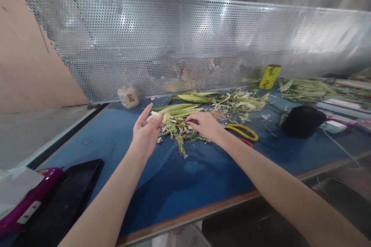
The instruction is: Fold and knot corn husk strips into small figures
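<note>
My left hand [147,129] pinches the pale end of a piece of plant [173,123] between thumb and fingers, with the index finger pointing up. Green and whitish shreds hang from this piece toward the table. To its right, my right hand [204,123] has its fingers pressed together over the shreds; what they hold, if anything, is too small to make out. Long green husks [185,110] lie just behind both hands. Further back is a heap of pale shredded leaves [243,100]. Yellow-handled scissors [245,131] rest beside my right forearm, partly hidden.
On the blue table [171,189] stand a wrapped bundle [128,97] at the back left and a yellow tube [270,76] at the back right. A black cloth-like item [303,121] lies right. A perforated metal screen [185,38] borders the back; a black tray [72,189] is at left.
</note>
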Demonstrator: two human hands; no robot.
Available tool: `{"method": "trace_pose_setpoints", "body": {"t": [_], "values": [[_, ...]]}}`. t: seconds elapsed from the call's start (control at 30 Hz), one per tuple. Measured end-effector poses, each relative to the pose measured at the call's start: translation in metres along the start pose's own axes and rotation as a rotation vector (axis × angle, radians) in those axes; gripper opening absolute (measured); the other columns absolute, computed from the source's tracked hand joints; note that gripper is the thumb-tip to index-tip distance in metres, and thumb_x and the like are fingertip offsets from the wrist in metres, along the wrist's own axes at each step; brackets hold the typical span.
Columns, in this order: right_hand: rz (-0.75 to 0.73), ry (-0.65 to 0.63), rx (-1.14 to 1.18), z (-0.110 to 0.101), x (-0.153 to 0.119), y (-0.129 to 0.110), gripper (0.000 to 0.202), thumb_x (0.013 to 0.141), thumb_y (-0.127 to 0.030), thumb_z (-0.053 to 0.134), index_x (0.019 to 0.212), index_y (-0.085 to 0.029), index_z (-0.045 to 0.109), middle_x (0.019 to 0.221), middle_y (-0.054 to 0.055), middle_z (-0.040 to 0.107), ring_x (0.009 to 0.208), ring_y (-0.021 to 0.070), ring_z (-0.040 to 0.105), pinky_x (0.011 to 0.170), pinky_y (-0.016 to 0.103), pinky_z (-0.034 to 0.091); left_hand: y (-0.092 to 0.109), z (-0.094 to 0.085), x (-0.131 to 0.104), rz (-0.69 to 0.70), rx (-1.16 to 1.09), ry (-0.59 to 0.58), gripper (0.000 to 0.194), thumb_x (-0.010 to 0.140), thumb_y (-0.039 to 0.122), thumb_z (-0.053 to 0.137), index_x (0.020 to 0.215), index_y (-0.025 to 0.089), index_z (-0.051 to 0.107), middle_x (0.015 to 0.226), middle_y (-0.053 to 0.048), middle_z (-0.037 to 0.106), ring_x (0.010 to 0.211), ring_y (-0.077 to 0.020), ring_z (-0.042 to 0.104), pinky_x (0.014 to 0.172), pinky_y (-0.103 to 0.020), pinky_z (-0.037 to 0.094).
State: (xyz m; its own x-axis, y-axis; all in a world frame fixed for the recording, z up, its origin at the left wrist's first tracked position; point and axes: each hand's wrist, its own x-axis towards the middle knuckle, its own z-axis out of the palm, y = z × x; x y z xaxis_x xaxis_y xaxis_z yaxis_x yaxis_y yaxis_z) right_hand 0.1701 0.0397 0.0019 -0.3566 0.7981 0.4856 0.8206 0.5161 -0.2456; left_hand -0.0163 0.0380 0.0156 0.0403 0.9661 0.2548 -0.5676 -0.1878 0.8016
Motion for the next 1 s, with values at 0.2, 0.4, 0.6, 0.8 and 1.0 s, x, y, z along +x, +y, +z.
{"method": "trace_pose_setpoints", "body": {"t": [0.2, 0.4, 0.6, 0.8, 1.0], "values": [[-0.025, 0.210, 0.201, -0.010, -0.002, -0.005, 0.012, 0.077, -0.018, 0.055, 0.079, -0.017, 0.067, 0.071, 0.002, 0.062, 0.059, 0.0103, 0.050, 0.057, 0.024, 0.040, -0.008, 0.001, -0.006, 0.090, 0.305, -0.119, 0.084, 0.056, 0.016, 0.074, 0.129, 0.012, 0.032, 0.060, 0.004, 0.065, 0.089, -0.0179, 0.062, 0.086, -0.034, 0.043], [-0.091, 0.202, 0.311, -0.019, -0.004, -0.013, 0.012, 0.078, -0.018, 0.055, 0.076, -0.016, 0.066, 0.071, 0.002, 0.061, 0.058, 0.0094, 0.048, 0.057, 0.024, 0.042, -0.013, 0.000, -0.008, 0.189, 0.513, -0.196, 0.081, 0.059, 0.018, 0.073, 0.129, 0.014, 0.031, 0.063, 0.001, 0.065, 0.102, -0.0223, 0.058, 0.092, -0.041, 0.040], [-0.129, 0.186, 0.351, -0.019, -0.006, -0.019, 0.012, 0.078, -0.017, 0.053, 0.074, -0.016, 0.064, 0.069, 0.002, 0.060, 0.059, 0.0092, 0.050, 0.056, 0.023, 0.042, -0.016, 0.002, -0.010, 0.170, 0.525, -0.177, 0.081, 0.060, 0.018, 0.072, 0.128, 0.015, 0.030, 0.063, 0.003, 0.064, 0.076, -0.0167, 0.064, 0.075, -0.032, 0.048], [-0.152, 0.166, 0.364, -0.019, -0.008, -0.017, 0.013, 0.079, -0.019, 0.051, 0.075, -0.016, 0.063, 0.073, 0.003, 0.061, 0.061, 0.0093, 0.050, 0.056, 0.023, 0.042, -0.018, 0.002, -0.010, 0.174, 0.501, -0.183, 0.080, 0.060, 0.018, 0.071, 0.128, 0.019, 0.030, 0.065, 0.003, 0.063, 0.061, -0.0112, 0.059, 0.065, -0.027, 0.047], [-0.175, 0.124, 0.352, -0.024, -0.009, -0.021, 0.012, 0.078, -0.013, 0.052, 0.075, -0.014, 0.063, 0.071, 0.003, 0.060, 0.061, 0.0089, 0.049, 0.055, 0.022, 0.040, -0.018, -0.001, -0.008, 0.232, 0.562, -0.243, 0.080, 0.062, 0.019, 0.070, 0.130, 0.018, 0.027, 0.070, 0.001, 0.065, 0.070, -0.0136, 0.061, 0.070, -0.030, 0.046]]}}
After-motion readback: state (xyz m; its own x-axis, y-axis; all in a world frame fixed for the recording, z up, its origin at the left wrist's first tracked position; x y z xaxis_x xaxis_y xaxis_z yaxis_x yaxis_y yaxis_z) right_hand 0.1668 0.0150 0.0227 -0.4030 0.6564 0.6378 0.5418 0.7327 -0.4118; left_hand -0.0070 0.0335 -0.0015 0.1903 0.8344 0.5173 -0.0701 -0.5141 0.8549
